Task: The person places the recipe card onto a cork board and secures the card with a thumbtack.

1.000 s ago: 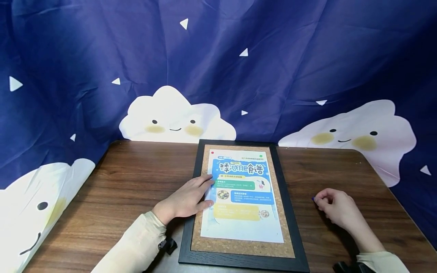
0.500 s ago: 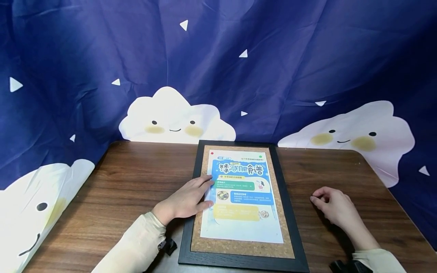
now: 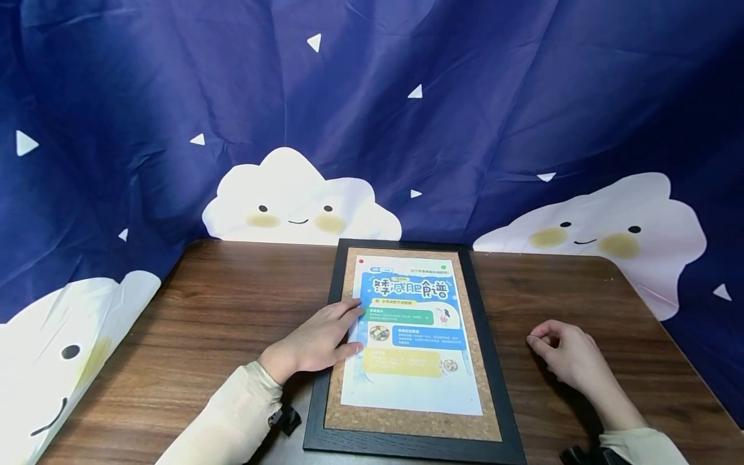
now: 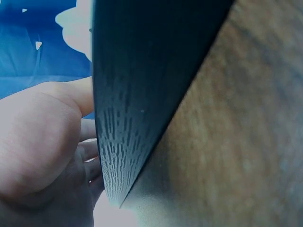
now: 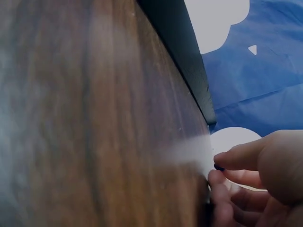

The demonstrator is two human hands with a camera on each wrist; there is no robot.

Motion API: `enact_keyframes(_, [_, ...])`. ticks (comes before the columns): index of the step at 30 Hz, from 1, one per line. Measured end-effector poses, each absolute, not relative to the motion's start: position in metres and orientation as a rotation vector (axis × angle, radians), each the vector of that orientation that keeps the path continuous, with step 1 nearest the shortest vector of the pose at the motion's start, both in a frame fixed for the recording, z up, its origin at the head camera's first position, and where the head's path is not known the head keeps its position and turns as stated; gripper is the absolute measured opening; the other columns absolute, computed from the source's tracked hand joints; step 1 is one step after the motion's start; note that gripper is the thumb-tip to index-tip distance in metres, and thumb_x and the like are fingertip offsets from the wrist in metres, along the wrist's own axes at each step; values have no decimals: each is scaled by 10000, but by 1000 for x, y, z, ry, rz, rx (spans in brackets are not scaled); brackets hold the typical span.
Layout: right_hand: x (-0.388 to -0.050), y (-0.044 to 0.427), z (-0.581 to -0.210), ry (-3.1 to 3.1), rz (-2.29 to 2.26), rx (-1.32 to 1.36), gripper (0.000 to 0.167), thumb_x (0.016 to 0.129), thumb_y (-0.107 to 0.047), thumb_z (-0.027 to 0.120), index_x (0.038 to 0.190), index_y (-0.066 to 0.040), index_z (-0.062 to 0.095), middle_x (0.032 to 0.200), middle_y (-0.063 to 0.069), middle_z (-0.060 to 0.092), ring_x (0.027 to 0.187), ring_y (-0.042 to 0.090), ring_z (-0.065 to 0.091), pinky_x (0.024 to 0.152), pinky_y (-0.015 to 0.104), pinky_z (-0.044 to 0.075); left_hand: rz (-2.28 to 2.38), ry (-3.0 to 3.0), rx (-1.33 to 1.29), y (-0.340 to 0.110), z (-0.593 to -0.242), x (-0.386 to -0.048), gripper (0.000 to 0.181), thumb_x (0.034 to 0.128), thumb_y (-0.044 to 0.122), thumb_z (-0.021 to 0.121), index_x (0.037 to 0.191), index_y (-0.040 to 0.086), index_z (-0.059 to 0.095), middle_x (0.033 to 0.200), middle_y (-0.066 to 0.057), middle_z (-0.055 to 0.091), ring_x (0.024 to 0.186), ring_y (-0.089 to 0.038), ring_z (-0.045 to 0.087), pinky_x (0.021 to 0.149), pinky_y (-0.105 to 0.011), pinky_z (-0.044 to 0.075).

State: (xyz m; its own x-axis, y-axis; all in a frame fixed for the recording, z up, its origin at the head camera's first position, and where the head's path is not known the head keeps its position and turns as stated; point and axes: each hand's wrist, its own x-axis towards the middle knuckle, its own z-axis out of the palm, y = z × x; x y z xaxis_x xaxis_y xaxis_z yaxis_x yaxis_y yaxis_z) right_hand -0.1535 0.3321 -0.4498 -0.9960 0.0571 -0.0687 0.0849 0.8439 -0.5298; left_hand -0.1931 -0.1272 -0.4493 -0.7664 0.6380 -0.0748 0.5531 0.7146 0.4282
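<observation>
A black-framed cork board (image 3: 413,423) lies on the table with a printed sheet (image 3: 407,394) on it. A red pin (image 3: 361,261) marks the sheet's top left corner, a green pin (image 3: 444,267) its top right. My left hand (image 3: 316,336) rests across the frame's left side, fingertips on the sheet's left edge. In the left wrist view the hand (image 4: 42,142) is beside the black frame (image 4: 123,118). To the right of the board, my right hand (image 3: 572,358) is above the table; in the right wrist view its thumb and finger (image 5: 236,158) pinch a small dark blue pin (image 5: 218,167).
The brown wooden table (image 3: 244,278) extends on both sides of the board. Behind it hangs a dark blue cloth (image 3: 360,116) with white clouds and triangles. Each wrist wears a black device, one by the left cuff (image 3: 285,420).
My right hand has shifted slightly left, and the blue pin seen at its fingertips earlier no longer shows in the head view. The left hand and the board have stayed in place.
</observation>
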Motion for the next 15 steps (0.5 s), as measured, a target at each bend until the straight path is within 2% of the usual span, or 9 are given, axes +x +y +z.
enact_keyframes(3, [-151, 329, -447, 2924, -945, 126, 134, 1062, -144, 661, 1048, -24, 719, 800, 38, 686, 581, 165, 652, 489, 328, 554, 572, 2701, 948, -127, -450, -193, 693, 1112, 335, 623, 1651, -29, 385, 1761, -193, 311, 1634, -374, 323, 1319, -546, 304])
enact_keyframes(11, [-145, 320, -442, 2902, -1074, 79, 73, 1033, -60, 703, 1041, -2, 746, 824, 53, 755, 613, 103, 662, 539, 292, 590, 567, 2703, 957, -127, -449, -193, 695, 1112, 337, 622, 1650, -33, 382, 1758, -200, 314, 1630, -376, 331, 1315, -550, 309])
enact_keyframes(15, [-144, 315, -440, 2851, -1140, 81, 96, 1044, -34, 682, 1077, 27, 748, 854, 80, 784, 627, 110, 681, 548, 299, 603, 563, 2704, 958, -127, -449, -194, 697, 1113, 340, 620, 1651, -31, 380, 1759, -198, 312, 1631, -375, 328, 1316, -550, 309])
